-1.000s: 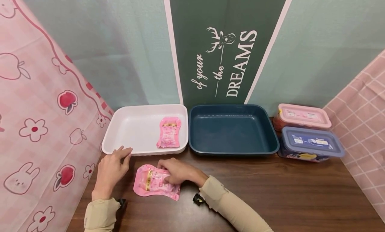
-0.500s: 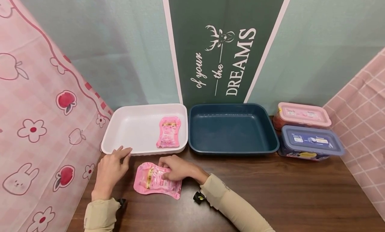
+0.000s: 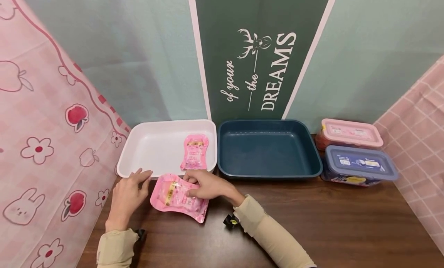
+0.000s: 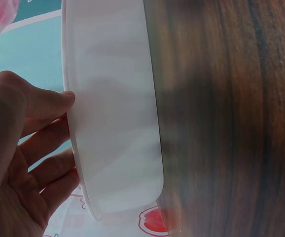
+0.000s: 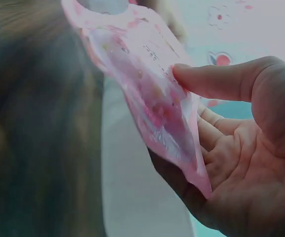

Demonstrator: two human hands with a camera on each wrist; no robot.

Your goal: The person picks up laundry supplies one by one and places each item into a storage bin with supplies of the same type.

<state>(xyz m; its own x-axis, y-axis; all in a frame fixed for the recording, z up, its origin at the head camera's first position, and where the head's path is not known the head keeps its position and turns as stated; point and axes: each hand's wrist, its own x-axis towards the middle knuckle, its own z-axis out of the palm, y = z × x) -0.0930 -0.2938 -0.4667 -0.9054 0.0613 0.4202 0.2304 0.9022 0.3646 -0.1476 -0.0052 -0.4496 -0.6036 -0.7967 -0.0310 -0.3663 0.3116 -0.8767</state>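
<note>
My right hand (image 3: pixel 208 185) pinches a pink pouch (image 3: pixel 175 196) between thumb and fingers, in front of the white tray (image 3: pixel 152 148). The pouch has a waisted outline and a gold band; in the right wrist view the printed pouch (image 5: pixel 152 94) hangs tilted, thumb on its face and fingers behind. Inside the tray, at its right end, lies a similar pink pouch (image 3: pixel 194 154). My left hand (image 3: pixel 128 196) is at the tray's near-left rim. From the left wrist, the thumb presses the tray's rim (image 4: pixel 67 59) while the other fingers reach over it.
A dark blue tray (image 3: pixel 267 148) stands right beside the white one. Farther right are a pink-lidded box (image 3: pixel 350 133) and a blue-lidded box (image 3: pixel 360 164). Curtains (image 3: pixel 156 59) rise behind and at both sides of the wooden table (image 3: pixel 312 218).
The pink pouch in my right hand has moved up and away from me, toward the white tray, its far edge now overlapping the tray's near wall. My left hand has stayed in place.
</note>
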